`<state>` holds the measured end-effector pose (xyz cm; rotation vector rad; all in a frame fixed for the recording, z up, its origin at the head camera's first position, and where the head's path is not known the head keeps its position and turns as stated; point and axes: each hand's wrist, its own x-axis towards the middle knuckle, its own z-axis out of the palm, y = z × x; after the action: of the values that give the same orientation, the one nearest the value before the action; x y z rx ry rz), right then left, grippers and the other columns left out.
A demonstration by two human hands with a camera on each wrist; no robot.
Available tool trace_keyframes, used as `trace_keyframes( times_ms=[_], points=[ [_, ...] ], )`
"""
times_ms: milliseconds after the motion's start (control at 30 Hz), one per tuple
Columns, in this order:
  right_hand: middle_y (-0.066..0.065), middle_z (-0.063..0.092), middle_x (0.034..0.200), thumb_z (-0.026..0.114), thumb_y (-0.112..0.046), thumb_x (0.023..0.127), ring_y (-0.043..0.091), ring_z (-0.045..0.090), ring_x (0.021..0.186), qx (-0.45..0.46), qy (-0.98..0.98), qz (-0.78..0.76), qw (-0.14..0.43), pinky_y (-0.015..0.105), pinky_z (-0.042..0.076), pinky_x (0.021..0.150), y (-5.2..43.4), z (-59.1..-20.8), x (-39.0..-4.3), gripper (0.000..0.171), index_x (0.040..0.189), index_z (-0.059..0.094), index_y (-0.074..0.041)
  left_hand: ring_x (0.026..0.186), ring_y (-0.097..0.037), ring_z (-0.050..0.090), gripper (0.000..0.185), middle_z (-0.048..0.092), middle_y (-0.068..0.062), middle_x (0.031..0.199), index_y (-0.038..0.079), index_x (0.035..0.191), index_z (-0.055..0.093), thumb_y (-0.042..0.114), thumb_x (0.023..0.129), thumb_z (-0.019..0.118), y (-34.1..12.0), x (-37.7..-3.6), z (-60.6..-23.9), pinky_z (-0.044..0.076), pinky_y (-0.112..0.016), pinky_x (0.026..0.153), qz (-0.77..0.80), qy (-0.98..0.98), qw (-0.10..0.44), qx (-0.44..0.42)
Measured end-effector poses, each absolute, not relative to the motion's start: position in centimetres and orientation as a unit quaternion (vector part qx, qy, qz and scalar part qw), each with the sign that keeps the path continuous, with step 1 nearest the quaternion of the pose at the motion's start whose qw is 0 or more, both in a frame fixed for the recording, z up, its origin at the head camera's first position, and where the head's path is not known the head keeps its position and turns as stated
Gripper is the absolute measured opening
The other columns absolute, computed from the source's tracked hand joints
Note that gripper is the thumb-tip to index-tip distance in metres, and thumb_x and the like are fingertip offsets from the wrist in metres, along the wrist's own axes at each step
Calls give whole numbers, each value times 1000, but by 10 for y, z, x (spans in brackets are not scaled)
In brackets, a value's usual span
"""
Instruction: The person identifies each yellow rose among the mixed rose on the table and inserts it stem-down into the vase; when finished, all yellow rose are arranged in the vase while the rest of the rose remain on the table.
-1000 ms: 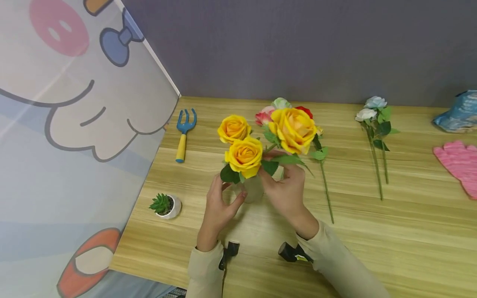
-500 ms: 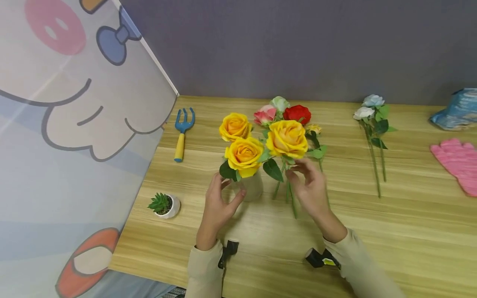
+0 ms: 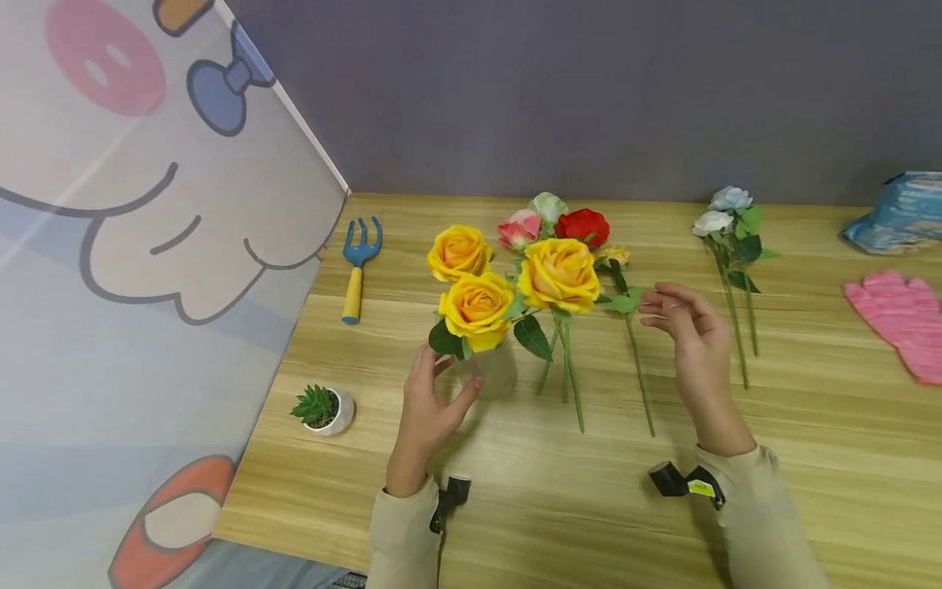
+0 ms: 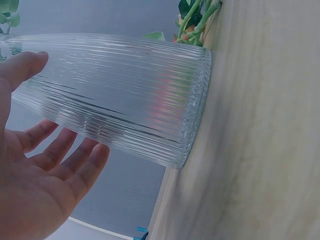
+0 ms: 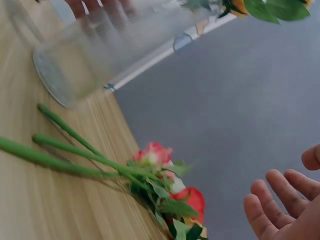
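Observation:
A ribbed clear glass vase (image 3: 495,372) (image 4: 125,95) stands on the wooden table (image 3: 736,491) and holds three yellow roses (image 3: 558,274). My left hand (image 3: 450,372) (image 4: 45,165) cups the vase from the left. Its thumb rests on the glass and its fingers are relaxed and slightly apart from it. My right hand (image 3: 662,307) (image 5: 285,200) hovers above the table right of the vase, fingers loosely spread and holding nothing. Its fingertips are close to a leaf (image 3: 624,303) of a rose stem (image 3: 639,372). Pink (image 3: 518,230), red (image 3: 585,225) and pale roses (image 3: 550,206) lie behind the vase.
A blue garden fork with a yellow handle (image 3: 356,268) lies at the left. A small potted succulent (image 3: 324,406) sits near the front left. Two white-blue roses (image 3: 724,219), a pink glove (image 3: 894,321) and a blue bag (image 3: 894,214) lie to the right. A cartoon panel (image 3: 147,245) borders the left side.
My right hand has let go of the third yellow rose, which now stands in the vase, and has moved right to the lying stems. My left hand stayed by the vase.

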<state>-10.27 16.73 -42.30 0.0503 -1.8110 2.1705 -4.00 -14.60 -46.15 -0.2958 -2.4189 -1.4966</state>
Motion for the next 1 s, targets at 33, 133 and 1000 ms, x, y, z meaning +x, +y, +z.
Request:
trace_keyframes(
  times_ms=[33, 133, 1000],
  points=[
    [4, 76, 101, 46, -3, 107, 14, 73, 89, 17, -627, 764, 151, 20, 61, 77, 170, -423, -103, 25, 114, 71, -3, 126, -35, 58, 67, 56, -19, 139, -2, 147, 47, 4, 87, 77, -146, -40, -462, 55, -53, 104, -518, -838, 140, -103],
    [5, 76, 102, 46, -8, 109, 15, 74, 90, 19, -617, 775, 134, 21, 61, 78, 178, -423, -105, 26, 116, 70, -4, 126, -35, 58, 67, 56, -20, 139, -2, 147, 47, 3, 87, 77, -146, -41, -462, 55, -52, 104, -517, -837, 142, -106],
    [-10, 77, 93, 37, -21, 112, 7, 74, 80, -53, -686, 724, -52, 22, 63, 74, 213, -449, -120, 31, 120, 59, 0, 126, -38, 58, 65, 58, -20, 137, -2, 144, 48, 1, 87, 78, -146, -39, -463, 57, -54, 99, -508, -837, 163, -123]
  ],
)
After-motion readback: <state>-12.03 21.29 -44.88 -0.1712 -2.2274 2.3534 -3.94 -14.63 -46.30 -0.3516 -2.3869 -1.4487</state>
